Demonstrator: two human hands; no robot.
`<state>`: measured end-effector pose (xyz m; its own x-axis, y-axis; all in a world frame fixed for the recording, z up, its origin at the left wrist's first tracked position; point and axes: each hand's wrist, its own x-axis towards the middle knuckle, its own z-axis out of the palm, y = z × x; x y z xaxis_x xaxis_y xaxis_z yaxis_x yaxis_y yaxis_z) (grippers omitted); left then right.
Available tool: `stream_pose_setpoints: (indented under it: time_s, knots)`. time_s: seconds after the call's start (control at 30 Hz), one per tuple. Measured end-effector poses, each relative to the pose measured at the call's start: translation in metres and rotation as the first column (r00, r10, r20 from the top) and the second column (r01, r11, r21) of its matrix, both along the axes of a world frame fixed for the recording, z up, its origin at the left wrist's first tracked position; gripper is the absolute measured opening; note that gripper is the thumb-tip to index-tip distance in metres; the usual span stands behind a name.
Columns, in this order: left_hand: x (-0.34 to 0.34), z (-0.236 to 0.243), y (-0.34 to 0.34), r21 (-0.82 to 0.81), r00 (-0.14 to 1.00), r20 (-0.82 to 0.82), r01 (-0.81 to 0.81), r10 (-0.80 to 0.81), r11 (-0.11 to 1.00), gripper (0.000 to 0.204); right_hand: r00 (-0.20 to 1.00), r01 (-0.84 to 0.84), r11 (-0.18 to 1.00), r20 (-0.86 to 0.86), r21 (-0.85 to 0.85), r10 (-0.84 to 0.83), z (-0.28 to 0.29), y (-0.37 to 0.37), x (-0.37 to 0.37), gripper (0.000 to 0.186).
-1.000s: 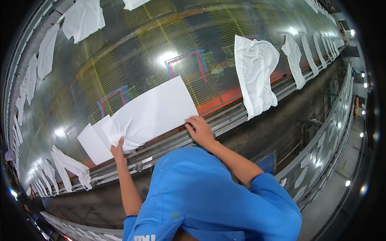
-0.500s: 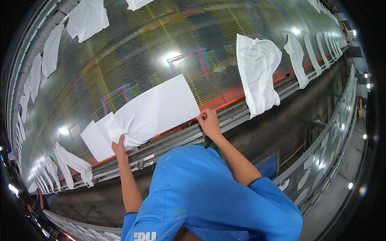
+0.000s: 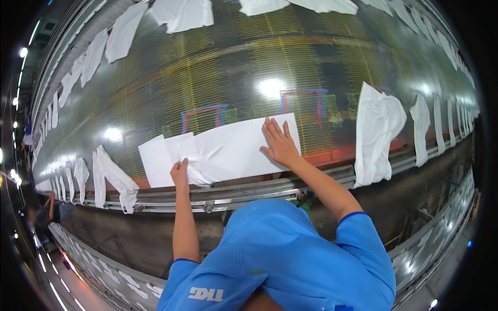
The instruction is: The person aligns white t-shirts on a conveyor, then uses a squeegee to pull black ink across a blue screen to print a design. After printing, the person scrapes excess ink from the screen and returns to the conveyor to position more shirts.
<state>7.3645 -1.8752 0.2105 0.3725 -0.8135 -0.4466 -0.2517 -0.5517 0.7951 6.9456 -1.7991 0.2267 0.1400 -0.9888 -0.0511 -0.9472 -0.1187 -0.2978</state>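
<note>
A long white fabric piece (image 3: 236, 147) lies along the near side of the long table, smooth on the right and creased on the left. My left hand (image 3: 180, 173) pinches its bunched left end at the near edge. Near the right end, my right hand (image 3: 281, 145) rests flat on the fabric with fingers stretched out. Another flat white piece (image 3: 155, 163) sits partly under the left end of the fabric.
The table top (image 3: 249, 67) carries yellow lines with red and blue marks. White cloth pieces hang over its near rail (image 3: 233, 196), including a crumpled one (image 3: 376, 135) at right and a forked one (image 3: 111, 176) at left. More pieces line the far edge. A co-worker (image 3: 46, 212) stands far left.
My right hand has let go of the fabric's near right corner and now lies flat on top. The left hand keeps its pinch. The whole view has turned and shifted.
</note>
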Motion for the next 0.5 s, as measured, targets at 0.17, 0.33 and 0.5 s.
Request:
stream_pose_setpoints:
  time_s: [0.17, 0.33, 0.5]
  knots:
    - [-0.002, 0.002, -0.019, 0.006, 0.986, 0.169, -0.005, 0.004, 1.000, 0.036, 0.971, -0.214, 0.971, 0.086, -0.105, 0.223, 0.002, -0.031, 0.049, 0.078]
    - [0.003, -0.004, -0.039, -0.035, 0.990, 0.132, 0.058, -0.053, 0.998, 0.037, 0.974, -0.222, 0.975, 0.038, 0.028, 0.221, -0.005, -0.040, 0.056, 0.079]
    - [0.016, 0.003, -0.014, -0.253, 0.969, 0.237, -0.004, 0.066, 0.967, 0.032, 0.980, -0.135, 0.991, 0.149, 0.026, 0.130, 0.004, -0.050, 0.072, 0.069]
